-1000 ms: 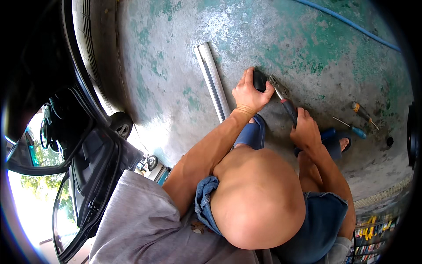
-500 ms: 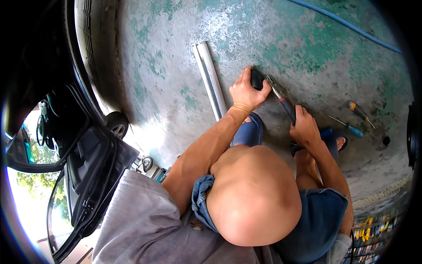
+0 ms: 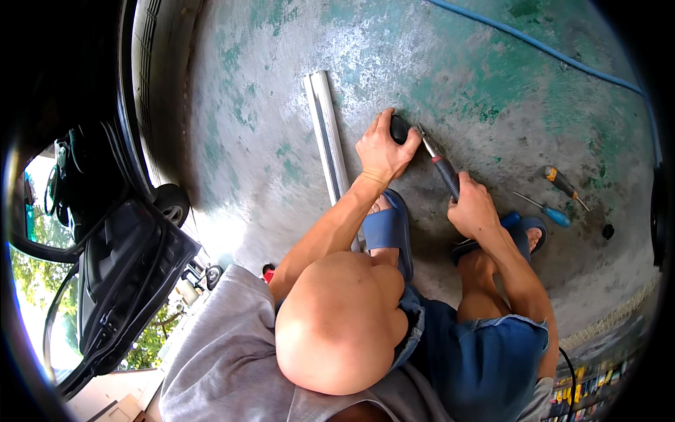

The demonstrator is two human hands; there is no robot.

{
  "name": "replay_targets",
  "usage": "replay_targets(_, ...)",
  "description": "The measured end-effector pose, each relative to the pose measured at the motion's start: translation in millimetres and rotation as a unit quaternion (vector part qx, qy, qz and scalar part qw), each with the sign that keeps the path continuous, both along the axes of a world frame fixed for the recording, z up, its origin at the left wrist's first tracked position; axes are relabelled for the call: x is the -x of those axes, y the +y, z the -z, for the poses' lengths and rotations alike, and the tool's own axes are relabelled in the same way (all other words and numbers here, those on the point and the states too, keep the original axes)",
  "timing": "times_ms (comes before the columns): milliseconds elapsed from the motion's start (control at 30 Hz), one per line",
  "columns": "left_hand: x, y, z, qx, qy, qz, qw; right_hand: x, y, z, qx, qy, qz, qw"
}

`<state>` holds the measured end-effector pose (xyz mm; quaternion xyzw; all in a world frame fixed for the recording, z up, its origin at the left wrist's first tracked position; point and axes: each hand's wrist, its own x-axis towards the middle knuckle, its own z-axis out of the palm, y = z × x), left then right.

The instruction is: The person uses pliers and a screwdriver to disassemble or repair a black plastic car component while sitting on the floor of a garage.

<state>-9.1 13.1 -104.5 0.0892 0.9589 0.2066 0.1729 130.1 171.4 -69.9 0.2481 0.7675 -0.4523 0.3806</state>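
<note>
1. The fingers of my left hand point(image 3: 382, 151) are curled around a black rounded piece point(image 3: 399, 130), thumb on its right side, the others on its left.
2. My right hand point(image 3: 472, 209) is wrapped around the dark handle of a pliers-like tool point(image 3: 446, 176).
3. The tool's long axis slants from my right fist up and leftward, its metal head ending just beside the black piece, near my left thumb. I cannot tell whether metal and piece touch.
4. The black piece lies ahead and to the left of my right fingers; my left hand is the nearer one, already on it. Whether it rests on the floor point(image 3: 281, 190), I cannot tell.
5. Left of that hand, well apart from the tool, a silver rail point(image 3: 327, 133) lies lengthwise, pointing away from me.
</note>
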Motion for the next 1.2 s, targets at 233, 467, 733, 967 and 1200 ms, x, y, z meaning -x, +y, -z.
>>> replay_targets(233, 10, -21, 5, -0.29, -0.192, -0.168, 0.922, -2, 6, -15, -0.01, 0.016, -0.012, 1.0)
replay_targets(467, 11, -39, 14, -0.435, -0.295, -0.187, 0.83, 0, 9, -26, -0.043, 0.101, -0.073, 0.991)
replay_targets(733, -13, -54, -7, -0.402, -0.228, -0.222, 0.859, 11, 9, -8, -0.075, 0.135, -0.101, 0.983)
replay_targets(967, -22, -59, -25, -0.488, -0.255, -0.284, 0.785, 22, 3, -16, -0.055, 0.1, -0.149, 0.982)
replay_targets(1200, -44, -47, -13, -0.386, -0.156, -0.319, 0.851, 22, 4, -15, -0.107, 0.077, -0.177, 0.975)
